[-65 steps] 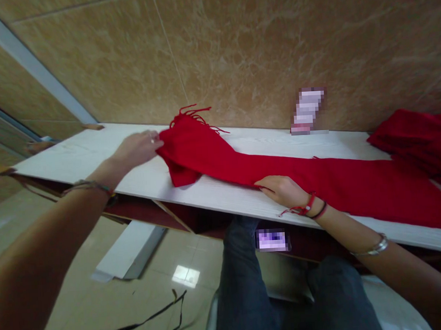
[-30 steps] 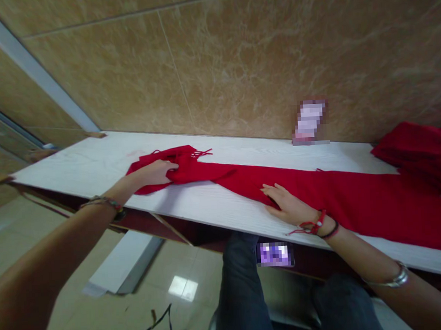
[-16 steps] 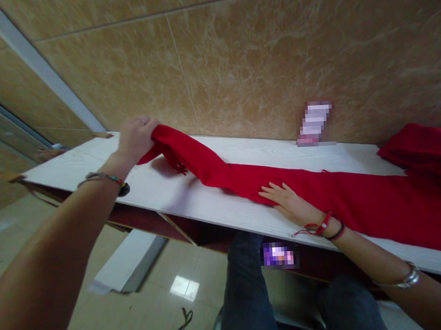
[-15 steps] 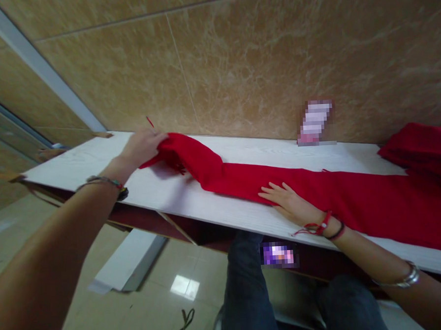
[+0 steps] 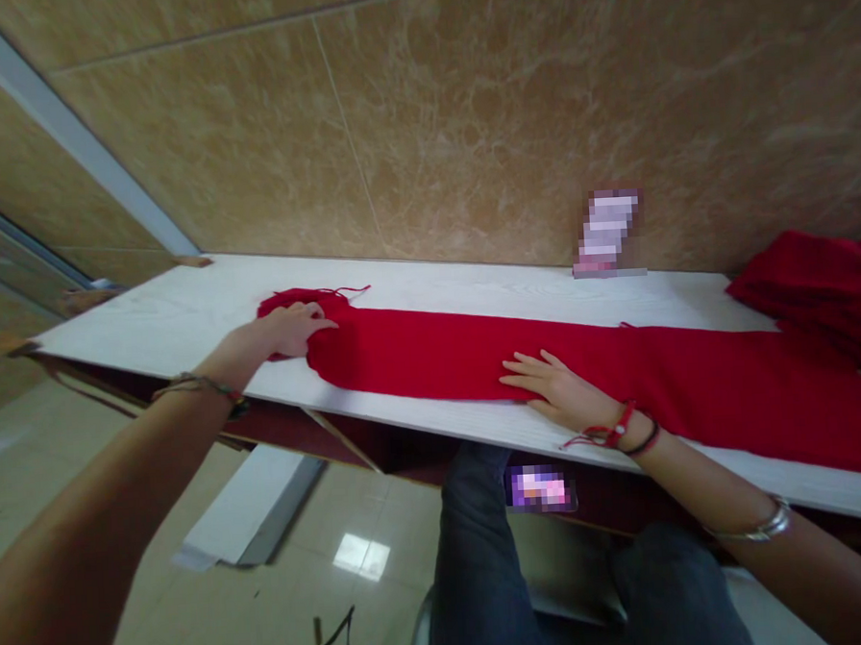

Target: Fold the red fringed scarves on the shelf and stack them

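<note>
A long strip of red fabric [image 5: 432, 351] lies flat along the white tabletop. Its left end is bunched, and loose red threads [image 5: 353, 290] stick out from it. My left hand [image 5: 293, 328] is on this bunched end, fingers bent and closed on the fabric. Farther right, my right hand [image 5: 560, 388] lies palm down with its fingers spread, on the near edge of the strip. Part of the bunched end is hidden under my left hand.
A crumpled red fabric pile [image 5: 818, 278] sits at the right end of the white tabletop [image 5: 148, 308]. A blurred pink-white item [image 5: 609, 231] leans on the marbled wall. A blurred lit item [image 5: 540, 488] is below the table edge. A white box [image 5: 249, 505] lies on the floor.
My left hand has brought the lifted left part of the red fabric down onto the table, and the fold there now lies flat. My right hand stays in place on the strip.
</note>
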Tool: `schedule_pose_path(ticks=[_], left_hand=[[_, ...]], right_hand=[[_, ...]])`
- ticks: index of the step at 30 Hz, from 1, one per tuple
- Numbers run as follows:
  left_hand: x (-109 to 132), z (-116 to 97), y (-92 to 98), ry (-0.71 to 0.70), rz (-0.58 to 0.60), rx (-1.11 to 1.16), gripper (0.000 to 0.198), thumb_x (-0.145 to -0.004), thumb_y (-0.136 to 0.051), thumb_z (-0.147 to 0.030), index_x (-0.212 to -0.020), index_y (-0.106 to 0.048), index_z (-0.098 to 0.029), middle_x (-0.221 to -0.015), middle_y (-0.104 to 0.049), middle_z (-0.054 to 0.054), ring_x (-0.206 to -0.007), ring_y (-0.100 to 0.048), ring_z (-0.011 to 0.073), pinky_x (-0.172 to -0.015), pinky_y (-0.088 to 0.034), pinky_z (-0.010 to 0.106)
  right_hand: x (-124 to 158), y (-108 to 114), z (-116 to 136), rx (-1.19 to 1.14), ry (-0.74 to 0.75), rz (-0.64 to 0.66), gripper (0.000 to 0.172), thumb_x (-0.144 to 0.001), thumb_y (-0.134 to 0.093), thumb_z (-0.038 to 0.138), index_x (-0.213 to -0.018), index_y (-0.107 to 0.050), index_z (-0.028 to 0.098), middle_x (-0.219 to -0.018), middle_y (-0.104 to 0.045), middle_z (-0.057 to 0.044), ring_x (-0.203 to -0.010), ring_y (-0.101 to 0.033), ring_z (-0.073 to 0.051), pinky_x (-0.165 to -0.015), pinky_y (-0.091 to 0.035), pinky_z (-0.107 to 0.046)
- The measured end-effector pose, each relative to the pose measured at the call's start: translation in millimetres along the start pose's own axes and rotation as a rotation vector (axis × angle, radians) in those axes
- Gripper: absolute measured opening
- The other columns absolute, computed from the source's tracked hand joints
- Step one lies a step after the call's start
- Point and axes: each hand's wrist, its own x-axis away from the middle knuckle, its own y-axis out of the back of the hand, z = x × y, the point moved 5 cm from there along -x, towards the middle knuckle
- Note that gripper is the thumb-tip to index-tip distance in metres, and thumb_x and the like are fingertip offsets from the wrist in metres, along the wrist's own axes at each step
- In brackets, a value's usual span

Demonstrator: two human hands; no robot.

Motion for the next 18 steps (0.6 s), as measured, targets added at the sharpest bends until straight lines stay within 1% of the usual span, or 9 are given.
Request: schedule_pose_path(ticks=[1,2,4,5,8,10,13,16,18], left_hand=[[-3,-13,4.3,-0.009,0.09,0.006,0.064,-0.058,-0.066,-0.02,-0.121,-0.057,-0.018,-0.133,-0.05,0.015,-0.119,-0.048,0.0312,-0.097,-0.039,0.04],[-6,-30,8.5,-0.054,0.155,0.039,0.072,-0.06,-0.067,-0.026,-0.13,-0.049,-0.021,-0.141,-0.042,0.013,-0.123,-0.045,0.0291,-0.098,-0.039,0.037],[-11,-65,14.1,-0.142,0.209,0.201,0.076,-0.076,-0.056,-0.046,-0.143,-0.029,-0.022,-0.149,-0.027,0.01,-0.133,-0.032,0.0267,-0.104,-0.033,0.038],[-14,-84,14.5,-0.19,0.19,0.263,0.072,-0.083,-0.045,-0.052,-0.145,-0.024,-0.022,-0.151,-0.023,0.009,-0.136,-0.026,0.025,-0.106,-0.03,0.039],[-23,-131,5.1,-0.199,-0.033,0.29,0.056,-0.093,-0.024,-0.047,-0.144,-0.028,-0.023,-0.153,-0.016,0.006,-0.139,-0.018,0.022,-0.111,-0.021,0.039],[-27,-151,-14.4,-0.141,-0.023,0.229,0.057,-0.092,-0.024,-0.05,-0.145,-0.025,-0.027,-0.154,-0.014,0.005,-0.141,-0.01,0.0267,-0.11,-0.017,0.049],[-27,-166,-30.9,-0.118,-0.012,0.183,0.058,-0.092,-0.022,-0.053,-0.146,-0.02,-0.032,-0.154,-0.013,0.003,-0.141,-0.007,0.0298,-0.108,-0.011,0.058],[-28,-166,-30.2,-0.104,0.006,0.174,0.059,-0.091,-0.021,-0.055,-0.146,-0.018,-0.033,-0.154,-0.01,0.003,-0.141,-0.004,0.0314,-0.107,-0.011,0.061],[-30,-164,-26.0,-0.086,-0.015,0.165,0.06,-0.09,-0.02,-0.057,-0.145,-0.019,-0.034,-0.155,-0.007,0.002,-0.14,-0.003,0.0326,-0.107,-0.011,0.061]], right_hand=[[0,0,1,0.012,0.001,-0.002,0.048,-0.082,-0.049,0.012,-0.128,-0.053,0.026,-0.137,-0.048,-0.009,-0.132,-0.036,-0.025,-0.104,-0.028,-0.057],[-1,0,2,0.028,0.003,-0.003,0.048,-0.082,-0.049,0.012,-0.128,-0.053,0.025,-0.137,-0.048,-0.009,-0.131,-0.037,-0.025,-0.105,-0.029,-0.057],[-1,0,6,0.073,0.016,-0.002,0.046,-0.083,-0.049,0.014,-0.128,-0.053,0.024,-0.136,-0.049,-0.01,-0.131,-0.038,-0.026,-0.105,-0.029,-0.056],[0,0,9,0.097,0.023,-0.002,0.044,-0.085,-0.048,0.016,-0.128,-0.053,0.024,-0.136,-0.049,-0.01,-0.131,-0.037,-0.026,-0.105,-0.029,-0.056],[2,1,15,0.14,0.029,0.005,0.042,-0.09,-0.044,0.028,-0.132,-0.049,0.024,-0.14,-0.045,-0.009,-0.132,-0.035,-0.029,-0.104,-0.028,-0.058],[4,3,17,0.121,0.023,0.021,0.044,-0.092,-0.04,0.036,-0.134,-0.047,0.024,-0.142,-0.042,-0.008,-0.133,-0.033,-0.029,-0.104,-0.028,-0.059],[4,11,6,0.096,-0.08,-0.014,0.046,-0.094,-0.032,0.039,-0.136,-0.044,0.024,-0.144,-0.039,-0.009,-0.134,-0.031,-0.028,-0.104,-0.027,-0.06],[3,18,-19,0.137,-0.304,-0.095,0.05,-0.094,-0.031,0.041,-0.139,-0.04,0.021,-0.146,-0.034,-0.013,-0.136,-0.025,-0.034,-0.1,-0.026,-0.068],[3,14,-33,0.159,-0.39,-0.084,0.051,-0.092,-0.036,0.044,-0.138,-0.041,0.022,-0.145,-0.035,-0.014,-0.134,-0.027,-0.038,-0.097,-0.027,-0.07]])
